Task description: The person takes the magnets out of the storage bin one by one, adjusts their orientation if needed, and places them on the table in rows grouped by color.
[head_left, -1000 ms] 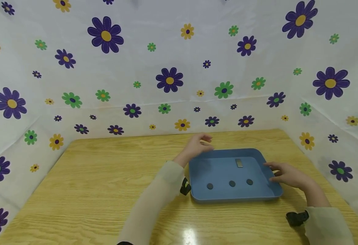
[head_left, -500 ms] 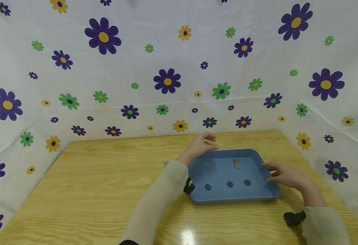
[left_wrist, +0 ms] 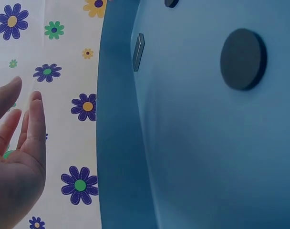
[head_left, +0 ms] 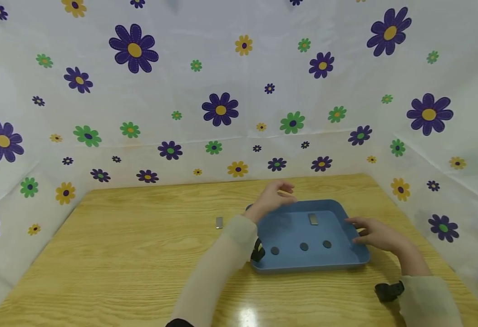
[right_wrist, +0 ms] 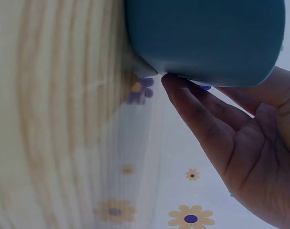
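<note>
A blue tray lies on the table. It holds three dark round discs in a row near its front and a small silver rectangular piece near its back. My left hand hovers over the tray's back left edge with fingers apart, holding nothing; in the left wrist view that hand is beside the tray wall. Loosely bent, my right hand touches the tray's right side; in the right wrist view the wall partly hides its fingers.
Left of the tray, another small silver piece lies on the wooden table, near my left sleeve. A white cloth with printed flowers stands around the back and sides of the table.
My left hand has moved right along the tray's back left edge, and the silver piece on the table has come out from behind my sleeve. My right hand stays at the tray's side.
</note>
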Demonstrator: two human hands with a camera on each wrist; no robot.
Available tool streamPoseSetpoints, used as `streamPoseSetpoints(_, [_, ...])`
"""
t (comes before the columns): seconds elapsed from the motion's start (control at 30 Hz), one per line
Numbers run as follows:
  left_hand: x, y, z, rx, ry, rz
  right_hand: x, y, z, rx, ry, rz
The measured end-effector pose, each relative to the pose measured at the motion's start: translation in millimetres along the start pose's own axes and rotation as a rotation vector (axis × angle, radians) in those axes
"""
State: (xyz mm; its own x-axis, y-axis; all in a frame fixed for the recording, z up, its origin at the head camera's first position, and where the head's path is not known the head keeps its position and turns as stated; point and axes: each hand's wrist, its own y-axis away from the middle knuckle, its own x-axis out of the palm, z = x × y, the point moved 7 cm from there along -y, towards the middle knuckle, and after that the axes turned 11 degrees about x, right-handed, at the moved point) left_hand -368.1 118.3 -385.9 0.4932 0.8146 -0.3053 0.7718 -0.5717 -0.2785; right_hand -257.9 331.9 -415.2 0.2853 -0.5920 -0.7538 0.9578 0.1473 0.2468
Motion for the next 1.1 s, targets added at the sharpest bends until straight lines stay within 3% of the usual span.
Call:
streamPoseSetpoints(0.3, [12.5,-4.3,8.4,-0.030,0.084,-0.002,0,0.5,0,-0.012,0.005,0.001])
streamPoseSetpoints(0.53, [21.8,-4.4,17.7,-0.062,0.056,0.013,1,0.0,0,-0.004,0.010,0.003])
streamPoseSetpoints(0.8, [38.2,-2.4,20.4,-0.053,-0.010,0.090,0,0.9,-1,-0.008,0.020,-0.009])
streamPoseSetpoints(1.1, [52.4,-3.9,25.3,-0.037,-0.102,0.133,0,0.1,-1,-0.012,0.009,-0.011])
